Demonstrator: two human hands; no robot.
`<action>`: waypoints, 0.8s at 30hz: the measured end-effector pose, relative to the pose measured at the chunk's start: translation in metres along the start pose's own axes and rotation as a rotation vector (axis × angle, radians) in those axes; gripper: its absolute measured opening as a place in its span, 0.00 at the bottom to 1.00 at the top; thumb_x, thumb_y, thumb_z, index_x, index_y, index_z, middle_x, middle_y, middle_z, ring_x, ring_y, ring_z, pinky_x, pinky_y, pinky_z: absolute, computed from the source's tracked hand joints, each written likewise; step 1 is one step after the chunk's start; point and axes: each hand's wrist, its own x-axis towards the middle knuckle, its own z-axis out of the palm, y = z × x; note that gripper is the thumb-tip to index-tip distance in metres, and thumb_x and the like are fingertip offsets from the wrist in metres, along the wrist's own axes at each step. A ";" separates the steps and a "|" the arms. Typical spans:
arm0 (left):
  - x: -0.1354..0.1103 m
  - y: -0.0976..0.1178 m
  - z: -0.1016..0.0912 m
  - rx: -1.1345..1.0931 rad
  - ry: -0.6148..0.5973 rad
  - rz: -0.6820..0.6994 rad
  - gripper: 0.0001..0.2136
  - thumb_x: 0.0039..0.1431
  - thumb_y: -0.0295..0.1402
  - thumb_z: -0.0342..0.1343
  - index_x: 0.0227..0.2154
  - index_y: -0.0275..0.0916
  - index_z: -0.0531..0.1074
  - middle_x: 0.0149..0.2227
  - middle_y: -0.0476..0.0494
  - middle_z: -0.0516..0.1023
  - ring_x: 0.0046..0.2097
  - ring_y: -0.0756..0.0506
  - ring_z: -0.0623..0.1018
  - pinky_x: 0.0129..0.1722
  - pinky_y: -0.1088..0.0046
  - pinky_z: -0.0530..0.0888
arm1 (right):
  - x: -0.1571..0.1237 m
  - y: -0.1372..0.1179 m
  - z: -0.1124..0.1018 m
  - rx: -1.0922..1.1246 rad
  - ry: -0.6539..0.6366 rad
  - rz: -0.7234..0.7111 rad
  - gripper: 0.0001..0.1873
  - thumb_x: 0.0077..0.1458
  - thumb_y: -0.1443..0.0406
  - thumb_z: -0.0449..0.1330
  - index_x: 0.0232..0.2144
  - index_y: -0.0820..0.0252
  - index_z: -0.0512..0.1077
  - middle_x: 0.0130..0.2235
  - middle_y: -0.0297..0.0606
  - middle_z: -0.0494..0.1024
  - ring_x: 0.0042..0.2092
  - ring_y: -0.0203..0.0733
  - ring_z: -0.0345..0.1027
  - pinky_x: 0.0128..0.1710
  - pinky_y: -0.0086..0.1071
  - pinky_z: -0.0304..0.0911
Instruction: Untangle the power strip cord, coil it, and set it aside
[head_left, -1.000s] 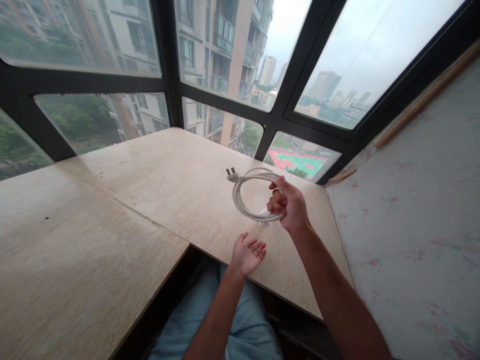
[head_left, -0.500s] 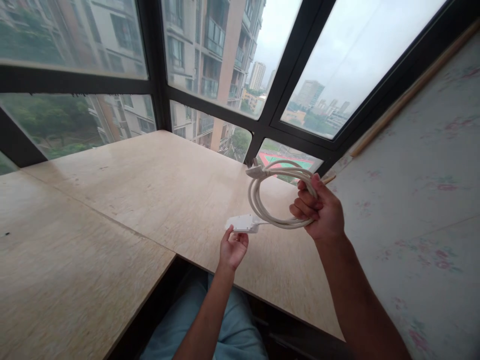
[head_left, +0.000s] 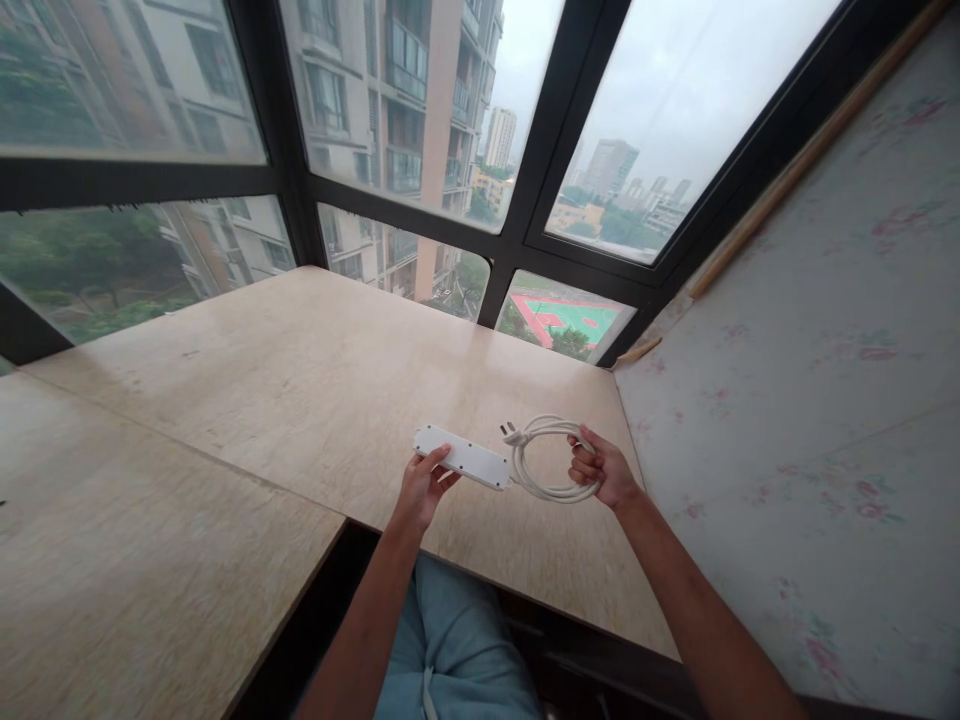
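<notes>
A white power strip (head_left: 463, 458) is held just above the wooden tabletop (head_left: 300, 390), with my left hand (head_left: 421, 488) gripping its left end from below. Its white cable is wound into a coil (head_left: 551, 462) to the right of the strip, and the plug (head_left: 512, 434) sticks out at the coil's upper left. My right hand (head_left: 604, 470) is closed round the right side of the coil.
The wooden top runs along a corner of black-framed windows (head_left: 517, 190) looking out on tall buildings. A pale flowered wall (head_left: 810, 400) stands close on the right. My lap in light blue cloth (head_left: 457, 650) shows below the table's edge.
My left hand, open a second ago, has taken hold of the power strip. Both hands have lowered the strip and coil toward the tabletop and nearer to me.
</notes>
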 end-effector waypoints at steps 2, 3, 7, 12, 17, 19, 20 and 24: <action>0.005 -0.007 -0.005 0.053 0.043 -0.039 0.13 0.45 0.26 0.66 0.34 0.36 0.71 0.33 0.45 0.78 0.30 0.48 0.77 0.29 0.71 0.76 | 0.007 0.014 -0.012 0.000 0.002 0.044 0.17 0.51 0.52 0.62 0.27 0.60 0.68 0.13 0.17 0.43 0.14 0.25 0.30 0.15 0.25 0.39; 0.008 -0.011 -0.007 0.075 0.067 -0.056 0.12 0.45 0.26 0.66 0.34 0.36 0.71 0.32 0.45 0.77 0.29 0.48 0.77 0.28 0.71 0.76 | 0.010 0.020 -0.018 -0.005 0.005 0.066 0.17 0.51 0.52 0.61 0.27 0.60 0.68 0.13 0.17 0.43 0.14 0.25 0.31 0.15 0.25 0.39; 0.020 -0.026 -0.014 0.158 0.150 -0.116 0.10 0.47 0.25 0.65 0.32 0.34 0.70 0.28 0.44 0.76 0.25 0.49 0.76 0.24 0.73 0.75 | 0.019 0.043 -0.036 0.002 0.029 0.149 0.18 0.51 0.51 0.61 0.27 0.60 0.67 0.12 0.16 0.44 0.13 0.25 0.32 0.15 0.25 0.40; 0.029 -0.036 -0.010 0.281 0.149 -0.116 0.12 0.46 0.25 0.66 0.34 0.33 0.70 0.30 0.41 0.77 0.27 0.47 0.78 0.25 0.71 0.77 | 0.022 0.065 -0.061 0.075 0.075 0.184 0.18 0.52 0.51 0.61 0.26 0.59 0.66 0.12 0.16 0.43 0.13 0.25 0.32 0.15 0.25 0.39; 0.033 -0.045 0.002 0.401 0.147 -0.066 0.16 0.44 0.25 0.68 0.34 0.34 0.68 0.32 0.40 0.78 0.29 0.46 0.79 0.26 0.69 0.78 | 0.020 0.073 -0.083 0.130 0.108 0.192 0.17 0.52 0.52 0.61 0.26 0.60 0.66 0.12 0.16 0.43 0.13 0.25 0.31 0.15 0.24 0.40; 0.036 -0.049 0.006 0.442 0.147 -0.049 0.18 0.43 0.26 0.69 0.35 0.34 0.67 0.32 0.41 0.77 0.29 0.46 0.79 0.27 0.68 0.79 | 0.020 0.075 -0.090 0.148 0.121 0.203 0.17 0.51 0.52 0.61 0.26 0.60 0.67 0.12 0.16 0.43 0.14 0.25 0.31 0.15 0.24 0.40; 0.037 -0.052 0.008 0.461 0.149 -0.040 0.18 0.43 0.26 0.69 0.35 0.34 0.67 0.32 0.41 0.77 0.29 0.46 0.79 0.27 0.68 0.79 | 0.020 0.076 -0.093 0.153 0.127 0.209 0.17 0.51 0.52 0.62 0.26 0.61 0.67 0.12 0.16 0.43 0.14 0.25 0.31 0.15 0.24 0.40; 0.043 -0.059 0.014 0.498 0.162 -0.025 0.20 0.42 0.25 0.70 0.37 0.35 0.66 0.33 0.42 0.77 0.30 0.46 0.79 0.26 0.69 0.78 | 0.017 0.079 -0.102 0.173 0.140 0.217 0.18 0.49 0.52 0.63 0.26 0.62 0.68 0.12 0.16 0.44 0.14 0.25 0.32 0.14 0.23 0.42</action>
